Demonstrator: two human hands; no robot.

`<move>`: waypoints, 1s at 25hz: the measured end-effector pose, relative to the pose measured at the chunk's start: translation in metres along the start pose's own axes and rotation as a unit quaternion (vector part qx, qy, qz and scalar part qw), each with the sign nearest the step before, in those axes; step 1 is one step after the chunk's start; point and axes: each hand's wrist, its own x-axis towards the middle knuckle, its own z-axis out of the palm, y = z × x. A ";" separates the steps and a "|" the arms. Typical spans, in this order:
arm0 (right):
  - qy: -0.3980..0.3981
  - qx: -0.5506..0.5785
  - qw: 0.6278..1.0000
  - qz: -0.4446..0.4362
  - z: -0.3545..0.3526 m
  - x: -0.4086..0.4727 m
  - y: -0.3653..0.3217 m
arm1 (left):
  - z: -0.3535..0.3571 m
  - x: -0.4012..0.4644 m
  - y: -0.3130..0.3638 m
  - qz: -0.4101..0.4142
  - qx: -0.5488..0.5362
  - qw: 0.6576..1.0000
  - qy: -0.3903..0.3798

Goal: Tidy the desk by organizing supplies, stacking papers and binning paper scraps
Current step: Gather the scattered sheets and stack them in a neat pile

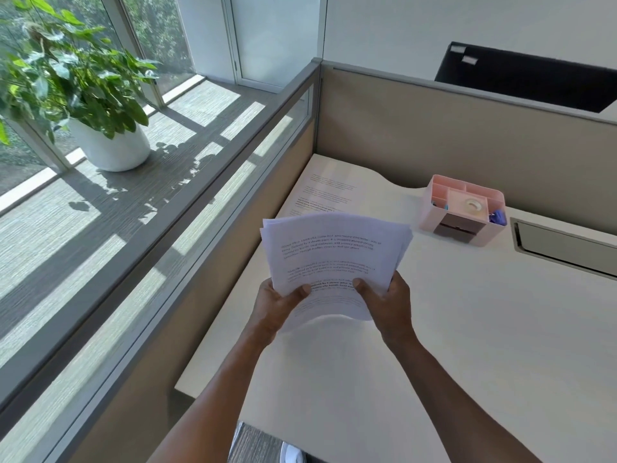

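Observation:
A loose stack of printed white papers (334, 252) is held up above the white desk (467, 329), its sheets slightly fanned. My left hand (277, 305) grips its lower left edge, thumb on top. My right hand (389, 302) grips the lower right edge the same way. Another printed sheet (325, 192) lies flat on the desk at the far left corner, beyond the stack. A pink desk organizer (464, 208) stands at the back of the desk, holding a tape roll (472, 204), blue clips (498, 217) and small supplies.
Beige cubicle partitions (434, 128) close off the desk's back and left sides. A grey cable-tray lid (564, 245) is set into the desk at the right. A potted plant (110, 142) stands on the floor by the window beyond the partition. A black monitor (527, 78) shows behind the back wall.

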 end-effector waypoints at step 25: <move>-0.190 -0.203 0.951 0.135 0.015 0.011 0.058 | -0.044 0.040 -0.037 -0.219 -0.005 0.974 0.061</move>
